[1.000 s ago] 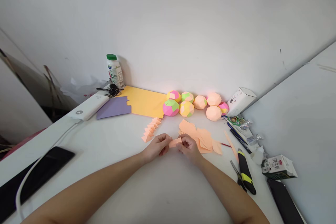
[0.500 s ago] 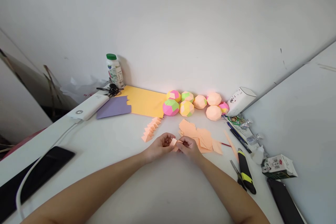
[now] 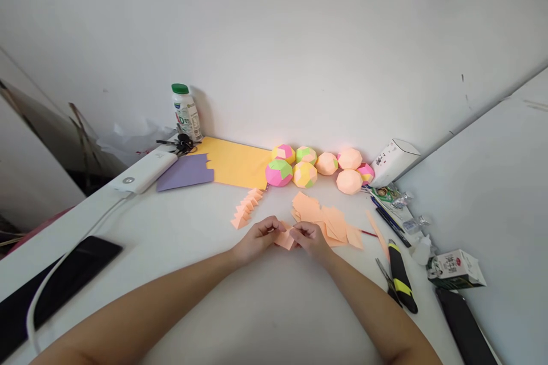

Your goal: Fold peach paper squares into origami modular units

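Between my two hands is a small piece of peach paper (image 3: 285,239) with a fold line in it. My left hand (image 3: 258,239) pinches its left side between thumb and fingers. On the right side, my right hand (image 3: 312,240) grips it, also in a pinch. Just beyond my right hand lies a spread pile of peach paper sheets (image 3: 319,214). A row of folded peach paper pieces (image 3: 247,208) stands behind my left hand. Several faceted paper balls (image 3: 305,174) in pink, green, yellow and peach sit against the wall.
Yellow paper (image 3: 240,165) and purple paper (image 3: 185,173) lie at the back left, near a bottle (image 3: 186,114), keys (image 3: 185,142) and a white power bank (image 3: 145,173). To the right are scissors (image 3: 389,284), a utility knife (image 3: 401,278), pens (image 3: 389,222) and a milk carton (image 3: 456,269).
The paper in my hands is opened out flatter and shows a larger face than before. Both hands stay in nearly the same place.
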Motion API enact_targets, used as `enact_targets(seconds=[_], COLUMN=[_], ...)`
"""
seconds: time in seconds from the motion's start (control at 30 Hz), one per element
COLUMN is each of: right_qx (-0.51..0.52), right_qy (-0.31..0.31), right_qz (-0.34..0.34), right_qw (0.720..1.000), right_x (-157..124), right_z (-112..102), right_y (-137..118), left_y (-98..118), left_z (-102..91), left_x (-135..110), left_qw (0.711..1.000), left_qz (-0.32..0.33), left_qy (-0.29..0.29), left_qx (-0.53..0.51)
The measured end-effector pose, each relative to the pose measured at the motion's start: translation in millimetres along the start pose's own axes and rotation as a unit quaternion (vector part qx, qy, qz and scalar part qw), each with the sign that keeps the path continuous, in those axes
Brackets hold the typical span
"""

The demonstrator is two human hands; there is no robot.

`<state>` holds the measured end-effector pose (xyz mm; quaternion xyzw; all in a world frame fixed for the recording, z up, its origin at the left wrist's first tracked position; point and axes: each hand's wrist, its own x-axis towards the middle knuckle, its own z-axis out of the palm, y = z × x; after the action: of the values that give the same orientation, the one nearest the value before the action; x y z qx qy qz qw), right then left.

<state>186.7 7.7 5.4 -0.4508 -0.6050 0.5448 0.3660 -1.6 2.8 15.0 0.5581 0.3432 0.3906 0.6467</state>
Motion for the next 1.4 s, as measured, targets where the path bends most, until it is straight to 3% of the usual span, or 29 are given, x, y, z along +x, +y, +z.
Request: enact_targets(seconds=[0.1, 0.3, 0.47, 0.57, 0.83, 0.97, 1.07, 1.2, 1.4], right_qx=[0.006, 0.007, -0.016, -0.001, 0.030, 0.024, 0.003, -0.024, -0.045], right_qy=[-0.010, 0.000, 0.010, 0.016, 0.038, 0.017, -0.007, -0.014, -0.002], right_qz=[0.000, -0.012, -0.013, -0.009, 0.001, 0.002, -0.015, -0.046, -0.074], right_qw=[1.000, 1.000, 1.000, 1.000, 0.999, 1.000, 1.000, 0.999, 0.996], right_x=[0, -1, -1, -1, 1, 1, 0, 0, 3], right_z=[0, 1, 2, 2, 1, 1, 1, 0, -1], right_y=[-1, -5, -3, -1, 0, -1, -4, -6, -2], left_y=[-1, -6, -10, -13, -12, -11, -9, -8, -7], left_z=[-1.5, 1.3, 6.1, 9.1, 8.8, 6.5, 5.2, 3.3, -0.1], left_x=[0, 1, -1, -3, -2, -2, -2, -2, 0], left_qw=[0.999, 0.999, 0.984, 0.978, 0.988, 0.997, 0.998, 0.998, 1.000], left_qz=[0.023, 0.007, 0.091, 0.126, 0.041, 0.006, 0.017, 0.029, -0.021], left_qy=[0.026, 0.053, 0.075, 0.081, 0.104, 0.055, 0.018, 0.014, -0.001], left_qx=[0.030, 0.011, 0.133, 0.147, 0.109, 0.063, 0.055, 0.053, -0.019])
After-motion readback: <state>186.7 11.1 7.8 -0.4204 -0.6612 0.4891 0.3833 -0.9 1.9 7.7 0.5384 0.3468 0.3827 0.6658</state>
